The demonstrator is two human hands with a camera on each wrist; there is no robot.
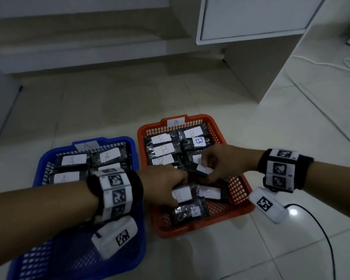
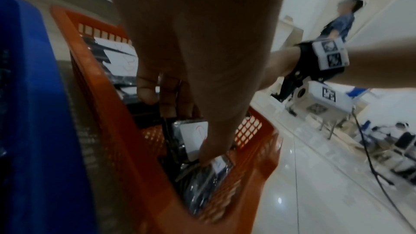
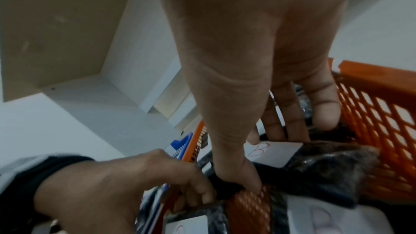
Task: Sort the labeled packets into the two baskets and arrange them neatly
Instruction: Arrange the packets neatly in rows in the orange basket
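Floor: pale glossy tiled floor (image 1: 271,138), open beyond and right of both hands.
Blue basket: blue plastic mesh basket (image 1: 129,150) marked A, under the left forearm, its rim beside the orange one.
Orange basket: orange plastic mesh basket (image 1: 238,186) marked B, below both hands; bare mesh along its near edge.
Packet: black plastic-wrapped packet with white B label (image 1: 202,171), over the basket's middle.
Left hand (image 1: 162,184): fingers curled on the packet's left end.
Right hand (image 1: 224,161): fingers and thumb pinch its right end.

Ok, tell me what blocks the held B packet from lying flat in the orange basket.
Both hands grip the packet above the orange basket. Loose B packets lie askew right under it.
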